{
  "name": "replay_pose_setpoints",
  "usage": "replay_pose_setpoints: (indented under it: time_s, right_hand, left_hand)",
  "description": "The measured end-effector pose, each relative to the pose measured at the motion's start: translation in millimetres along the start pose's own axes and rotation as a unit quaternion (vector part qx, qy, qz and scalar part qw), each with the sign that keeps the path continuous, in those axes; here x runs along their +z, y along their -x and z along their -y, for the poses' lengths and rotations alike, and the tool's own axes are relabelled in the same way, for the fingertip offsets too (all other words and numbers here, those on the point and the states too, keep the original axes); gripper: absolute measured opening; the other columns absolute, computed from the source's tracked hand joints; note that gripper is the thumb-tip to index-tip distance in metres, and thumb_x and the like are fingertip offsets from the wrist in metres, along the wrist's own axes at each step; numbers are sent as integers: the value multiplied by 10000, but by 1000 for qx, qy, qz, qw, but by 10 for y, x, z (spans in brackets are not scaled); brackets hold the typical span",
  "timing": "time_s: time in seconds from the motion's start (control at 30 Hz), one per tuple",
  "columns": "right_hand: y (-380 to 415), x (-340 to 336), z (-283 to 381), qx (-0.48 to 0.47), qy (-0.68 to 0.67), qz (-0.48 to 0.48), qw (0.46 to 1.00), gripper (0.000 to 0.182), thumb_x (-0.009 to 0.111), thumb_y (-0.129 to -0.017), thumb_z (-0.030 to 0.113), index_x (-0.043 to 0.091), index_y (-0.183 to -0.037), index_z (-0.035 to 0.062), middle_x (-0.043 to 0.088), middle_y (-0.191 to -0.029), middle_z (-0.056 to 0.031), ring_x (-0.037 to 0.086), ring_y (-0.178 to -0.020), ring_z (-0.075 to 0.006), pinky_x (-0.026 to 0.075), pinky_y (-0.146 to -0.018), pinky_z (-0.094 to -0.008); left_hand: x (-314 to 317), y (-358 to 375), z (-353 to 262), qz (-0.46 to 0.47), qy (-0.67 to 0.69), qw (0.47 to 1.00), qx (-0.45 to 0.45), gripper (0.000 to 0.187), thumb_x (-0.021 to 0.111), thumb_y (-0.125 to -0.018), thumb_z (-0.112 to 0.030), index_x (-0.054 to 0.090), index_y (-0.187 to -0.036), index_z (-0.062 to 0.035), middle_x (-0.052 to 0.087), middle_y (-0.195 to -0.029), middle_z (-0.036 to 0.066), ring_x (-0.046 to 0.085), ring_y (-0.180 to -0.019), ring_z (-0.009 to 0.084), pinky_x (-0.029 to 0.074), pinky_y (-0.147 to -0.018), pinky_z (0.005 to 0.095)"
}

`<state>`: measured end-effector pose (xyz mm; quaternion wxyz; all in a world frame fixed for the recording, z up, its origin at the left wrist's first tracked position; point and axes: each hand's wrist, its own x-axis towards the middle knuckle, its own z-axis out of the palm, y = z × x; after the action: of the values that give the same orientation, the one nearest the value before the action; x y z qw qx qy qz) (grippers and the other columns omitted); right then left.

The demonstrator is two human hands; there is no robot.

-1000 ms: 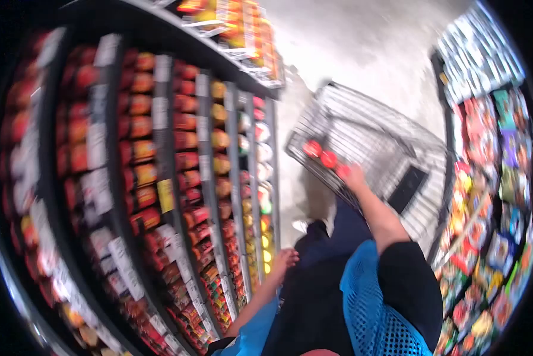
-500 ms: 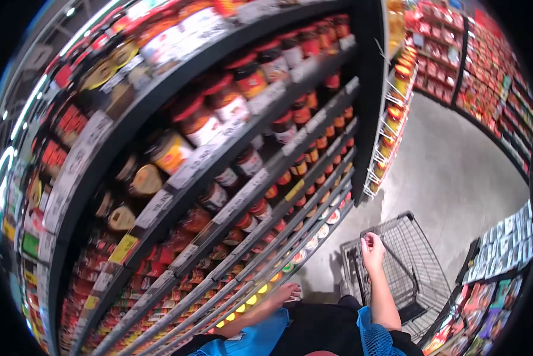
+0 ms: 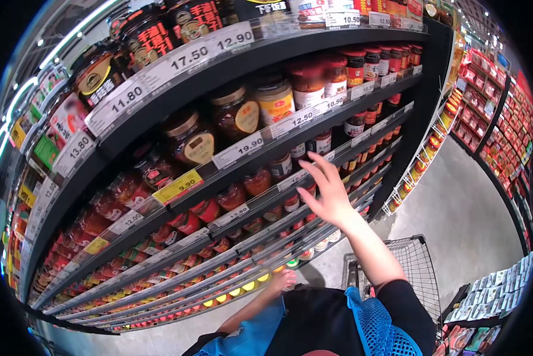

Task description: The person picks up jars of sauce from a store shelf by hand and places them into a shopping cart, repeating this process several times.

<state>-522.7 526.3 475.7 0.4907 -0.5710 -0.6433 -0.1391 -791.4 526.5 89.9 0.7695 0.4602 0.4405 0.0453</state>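
Observation:
My right hand reaches up toward the shelves with its fingers spread and nothing in them. It is in front of a row of small dark jars with white labels; whether it touches anything cannot be told. Low by my body, my left hand hangs beside the bottom shelves, fingers loosely apart and no object seen in it. On the shelf above my right hand stand gold-lidded jars, a yellow-labelled jar and a red-lidded jar.
A wire shopping cart stands at my right side. Price tags line the shelf edges. A wire rack of jars hangs at the shelf's end, beside the grey floor. Another display is at lower right.
My right hand has left its place above the cart and risen to the left, toward the shelves, its fingers now spread. The view has turned toward the shelves. My left hand stays low.

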Motion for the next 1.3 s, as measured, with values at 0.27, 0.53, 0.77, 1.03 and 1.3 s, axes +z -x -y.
replay_pose_setpoints:
  time_s: [0.27,0.53,0.77,1.03,1.3]
  right_hand:
    - [-742,266,22,13,107,282,953,473,707,-811,274,584,-1219,69,609,-1138,-230,608,-1041,-387,515,-852,-466]
    - [-1012,520,-239,65,152,405,899,461,693,-827,280,590,-1225,71,626,-1158,-202,595,-1075,-373,495,-922,-428]
    - [-917,331,-198,28,75,299,951,443,732,-787,190,601,-1182,39,624,-1148,-219,583,-1077,-400,487,-913,-442]
    - [-776,72,-83,105,60,289,950,498,749,-769,225,550,-1152,-24,574,-1143,-284,563,-1095,-431,480,-913,-466]
    - [-631,-50,-75,121,2,243,962,549,754,-767,220,452,-1162,-15,517,-1109,-257,528,-1089,-446,451,-921,-463]
  left_hand:
    - [-73,90,47,-35,21,999,11,384,477,-990,-315,537,-1247,-35,626,-1198,139,650,-999,238,517,-819,347]
    - [-48,60,213,-17,48,999,-8,344,508,-996,-301,550,-1229,-52,638,-1188,126,655,-972,218,522,-778,340]
    - [81,73,300,1,26,999,-21,312,556,-989,-311,562,-1211,-91,659,-1140,81,637,-870,152,513,-739,305]
    - [162,70,384,38,42,998,-21,301,566,-987,-294,562,-1203,-85,659,-1088,62,600,-824,132,502,-731,295]
    - [266,27,383,40,4,999,-36,277,519,-1001,-248,559,-1213,-75,650,-1121,78,598,-846,148,504,-761,307]
